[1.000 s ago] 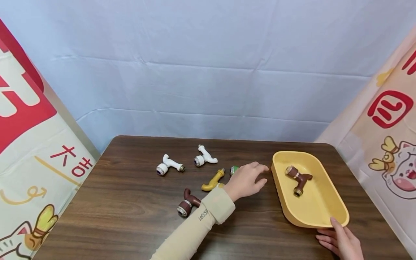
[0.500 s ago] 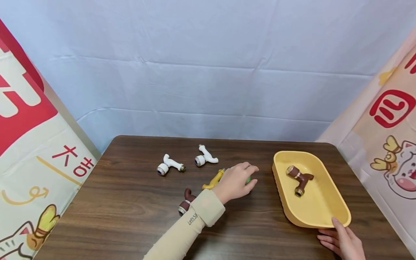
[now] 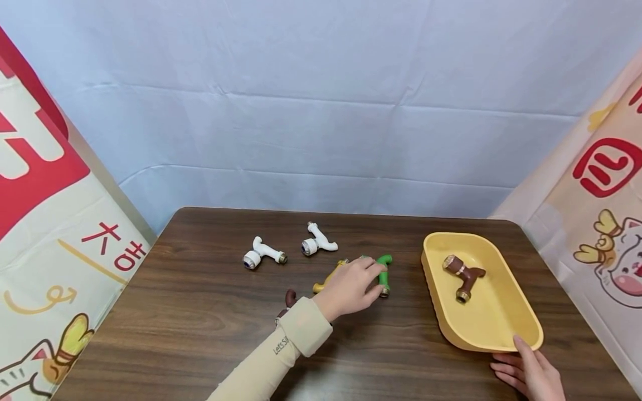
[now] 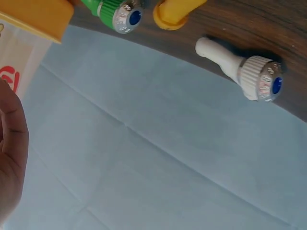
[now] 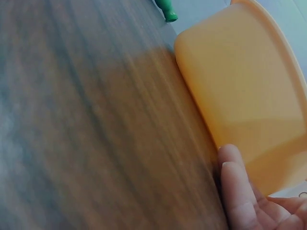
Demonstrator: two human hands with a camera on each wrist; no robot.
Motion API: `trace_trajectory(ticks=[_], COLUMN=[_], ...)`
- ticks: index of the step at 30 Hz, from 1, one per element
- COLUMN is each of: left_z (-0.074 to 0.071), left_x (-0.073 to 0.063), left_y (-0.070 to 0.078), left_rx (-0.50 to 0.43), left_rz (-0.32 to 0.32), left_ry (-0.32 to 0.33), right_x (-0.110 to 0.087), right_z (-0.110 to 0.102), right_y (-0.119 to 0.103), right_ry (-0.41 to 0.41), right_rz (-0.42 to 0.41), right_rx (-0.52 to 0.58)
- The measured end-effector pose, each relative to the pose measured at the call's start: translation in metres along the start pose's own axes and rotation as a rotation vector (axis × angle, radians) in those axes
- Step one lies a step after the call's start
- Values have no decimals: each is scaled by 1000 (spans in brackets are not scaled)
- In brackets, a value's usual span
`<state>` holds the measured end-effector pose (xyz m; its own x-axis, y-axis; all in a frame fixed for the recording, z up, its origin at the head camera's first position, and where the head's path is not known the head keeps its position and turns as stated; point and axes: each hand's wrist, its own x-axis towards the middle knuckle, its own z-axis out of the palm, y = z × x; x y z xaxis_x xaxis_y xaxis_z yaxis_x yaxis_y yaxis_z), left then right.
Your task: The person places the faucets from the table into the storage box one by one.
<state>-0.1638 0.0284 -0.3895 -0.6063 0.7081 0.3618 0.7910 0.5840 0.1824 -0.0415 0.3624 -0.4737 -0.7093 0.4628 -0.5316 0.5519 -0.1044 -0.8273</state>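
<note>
My left hand (image 3: 351,287) hovers with loosely bent fingers over the middle of the table, beside a green tap (image 3: 383,275) and partly covering a yellow tap (image 3: 328,278). Nothing shows in its grasp. In the left wrist view, part of that hand (image 4: 12,148) is at the left edge, away from the green tap's knob (image 4: 122,17). My right hand (image 3: 534,370) holds the near end of a yellow plastic tray (image 3: 435,312), thumb on the rim and fingers against the outer wall (image 5: 244,81). One brown tap (image 3: 466,278) lies inside the tray.
Two white taps (image 3: 263,253) (image 3: 318,239) lie toward the back of the wooden table (image 3: 200,312). Another brown tap (image 3: 290,301) is mostly hidden behind my left sleeve. A pale cloth (image 3: 321,139) hangs behind the table, with printed banners (image 3: 602,223) at the sides.
My left hand has moved left and slightly nearer, from beside the tray back over the yellow tap. This uncovers the green tap. My right hand keeps its hold on the tray.
</note>
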Motion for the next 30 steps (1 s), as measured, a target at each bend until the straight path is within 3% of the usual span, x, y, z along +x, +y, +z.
trace_trajectory(ticks=[8,14,23,30], left_z=[-4,-6,-6,-2], left_x=[-10,-17,-29,-39], left_y=[-3,-5,-10,-20], left_rx=[-126,-159,-205,-215], left_rz=[-44,-59,-51,-87], left_ry=[-23,-39,-50,-81], right_x=[0,0,0,0], right_z=[-4,-7,-7,-6], right_y=[-3,-5,-4,-4], right_ry=[-40,-78,-73,-80], right_rz=[13,25,37,43], right_rx=[15,14,13,23])
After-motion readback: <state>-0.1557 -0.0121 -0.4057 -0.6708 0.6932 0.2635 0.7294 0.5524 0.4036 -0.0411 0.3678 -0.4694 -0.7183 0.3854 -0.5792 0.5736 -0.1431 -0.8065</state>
